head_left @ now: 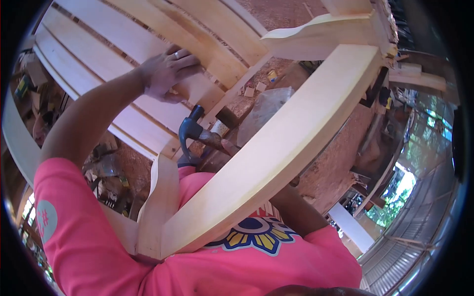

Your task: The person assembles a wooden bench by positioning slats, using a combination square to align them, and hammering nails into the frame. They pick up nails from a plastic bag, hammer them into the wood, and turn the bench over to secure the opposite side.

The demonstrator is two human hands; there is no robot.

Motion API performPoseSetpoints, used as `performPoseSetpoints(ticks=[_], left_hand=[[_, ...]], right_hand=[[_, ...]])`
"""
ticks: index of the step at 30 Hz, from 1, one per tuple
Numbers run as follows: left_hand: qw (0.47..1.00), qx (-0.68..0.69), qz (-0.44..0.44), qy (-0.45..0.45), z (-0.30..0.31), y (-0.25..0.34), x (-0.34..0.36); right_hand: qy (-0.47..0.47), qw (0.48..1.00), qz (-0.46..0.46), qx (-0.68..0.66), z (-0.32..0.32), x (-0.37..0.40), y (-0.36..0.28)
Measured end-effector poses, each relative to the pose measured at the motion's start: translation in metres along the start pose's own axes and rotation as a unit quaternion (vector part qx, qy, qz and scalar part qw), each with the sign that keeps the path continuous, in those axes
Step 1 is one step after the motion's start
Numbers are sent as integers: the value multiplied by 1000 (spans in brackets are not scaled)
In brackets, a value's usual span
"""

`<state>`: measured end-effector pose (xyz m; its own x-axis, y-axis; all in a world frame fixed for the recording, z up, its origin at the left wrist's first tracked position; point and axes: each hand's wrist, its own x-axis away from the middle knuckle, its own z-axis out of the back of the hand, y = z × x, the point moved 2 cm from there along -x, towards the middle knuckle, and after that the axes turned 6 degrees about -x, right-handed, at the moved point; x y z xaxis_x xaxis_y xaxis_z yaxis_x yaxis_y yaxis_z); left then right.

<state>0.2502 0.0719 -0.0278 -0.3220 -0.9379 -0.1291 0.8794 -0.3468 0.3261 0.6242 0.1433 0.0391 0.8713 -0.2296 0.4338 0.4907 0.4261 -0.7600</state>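
Note:
My left hand [173,71], with a ring on one finger, lies across a pale wooden slat [205,91], fingers bent over one side and thumb near the other. Anything under the palm is hidden. My right hand [229,146] is closed around the handle of a claw hammer [192,130]; most of this hand is hidden behind the curved wooden armrest [276,143]. The hammer's dark metal head is just below the slat's end, nearer me than my left hand. My right arm passes beneath the armrest.
The slats belong to a large wooden bench frame, with a second curved arm piece [321,37] at the far end. A clear plastic bag [266,111] and small wood offcuts [249,92] lie beyond the hammer. Sawdust covers the ground [331,167]. Corrugated sheeting [410,246] stands at right.

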Motion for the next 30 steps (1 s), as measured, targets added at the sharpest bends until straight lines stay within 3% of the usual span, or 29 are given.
performPoseSetpoints(ticks=[4,7,13,19,24,30], left_hand=[[1000,-2,-4,-6,-1,-1,-1],[1000,-17,-12,6,-1,-2,-3],[1000,-9,-7,-2,-1,-1,0],[1000,-2,-8,-1,-1,-1,0],[1000,-8,-10,5,-1,-1,-1],[1000,-6,-17,15,-4,-3,0]], right_hand=[[11,998,-45,38,18,-10,-33],[-1,998,-26,49,19,-12,-24],[-41,988,-140,42,20,-13,-31],[-15,993,-93,66,17,-7,-22],[-3,998,-44,-42,-11,1,21],[23,999,-36,4,18,-7,-20]])
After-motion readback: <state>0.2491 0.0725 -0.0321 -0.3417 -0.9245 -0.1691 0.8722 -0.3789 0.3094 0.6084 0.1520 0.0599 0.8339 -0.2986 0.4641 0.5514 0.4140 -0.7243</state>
